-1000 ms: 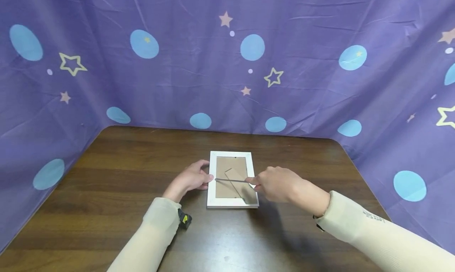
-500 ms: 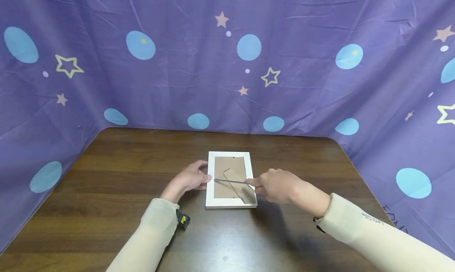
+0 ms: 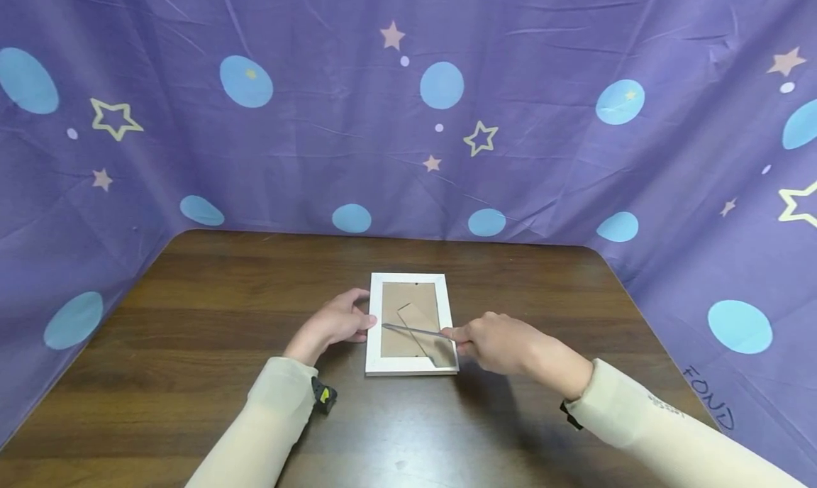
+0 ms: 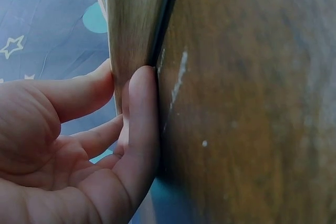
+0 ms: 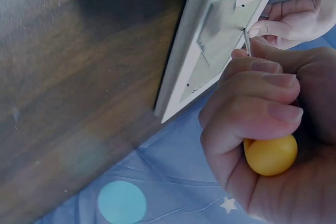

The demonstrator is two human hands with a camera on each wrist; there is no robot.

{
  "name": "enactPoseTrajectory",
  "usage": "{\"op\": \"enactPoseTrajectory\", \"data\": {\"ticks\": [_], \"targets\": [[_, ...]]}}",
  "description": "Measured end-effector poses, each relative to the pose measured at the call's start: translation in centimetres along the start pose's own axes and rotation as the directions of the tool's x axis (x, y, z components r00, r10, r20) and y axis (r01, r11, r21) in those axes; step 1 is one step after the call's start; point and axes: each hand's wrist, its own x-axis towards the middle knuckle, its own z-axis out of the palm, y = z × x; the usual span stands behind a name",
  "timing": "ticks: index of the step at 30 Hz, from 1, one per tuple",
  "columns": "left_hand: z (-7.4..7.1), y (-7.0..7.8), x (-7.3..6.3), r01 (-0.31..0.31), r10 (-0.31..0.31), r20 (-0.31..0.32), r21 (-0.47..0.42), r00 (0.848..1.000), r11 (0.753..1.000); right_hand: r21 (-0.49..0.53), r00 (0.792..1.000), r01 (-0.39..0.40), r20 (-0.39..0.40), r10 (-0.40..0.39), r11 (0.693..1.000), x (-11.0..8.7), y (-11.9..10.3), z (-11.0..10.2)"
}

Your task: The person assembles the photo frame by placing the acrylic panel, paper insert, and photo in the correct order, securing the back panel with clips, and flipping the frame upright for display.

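Observation:
A white picture frame lies face down on the table, its tan backing board with a slanted stand flap facing up. My left hand grips the frame's left side, thumb at the top edge; the left wrist view shows fingers against the frame's side edge. My right hand holds a screwdriver, its thin shaft reaching across the backing to the left inner edge, near the left thumb. From that fist the end of the yellow handle sticks out in the right wrist view; the rest of the handle is hidden.
The brown wood-grain table extends around the frame on all sides. A purple curtain with stars and blue dots hangs behind and at both sides. A dark band is at the left wrist.
The screwdriver's shaft has swung so it slants more, its handle end and my right hand slightly nearer to me. The left hand keeps its grip; the head view has shifted a little.

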Motion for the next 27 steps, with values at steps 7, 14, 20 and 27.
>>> {"op": "enactPoseTrajectory", "data": {"ticks": [7, 14, 20, 27], "targets": [[0.0, 0.0, -0.1, 0.011, -0.011, 0.002, -0.003, 1.000, 1.000, 0.052, 1.000, 0.017, 0.003, -0.017, 0.999, -0.1, 0.5, 1.0], [0.0, 0.2, 0.0, 0.008, -0.008, 0.007, -0.006, 1.000, 1.000, 0.115, 0.999, 0.039, -0.036, -0.035, 0.993, -0.5, 0.9, 2.2], [-0.1, -0.1, 0.1, 0.005, -0.005, 0.010, -0.004, 1.000, 1.000, 0.131, 0.992, 0.101, -0.083, -0.091, 0.986, -0.5, 1.3, 3.4], [0.0, -0.4, 0.3, -0.023, 0.024, 0.039, -0.028, 0.999, 0.999, 0.119, 0.984, 0.141, -0.124, -0.126, 0.983, -0.9, 1.5, 4.2]]}}
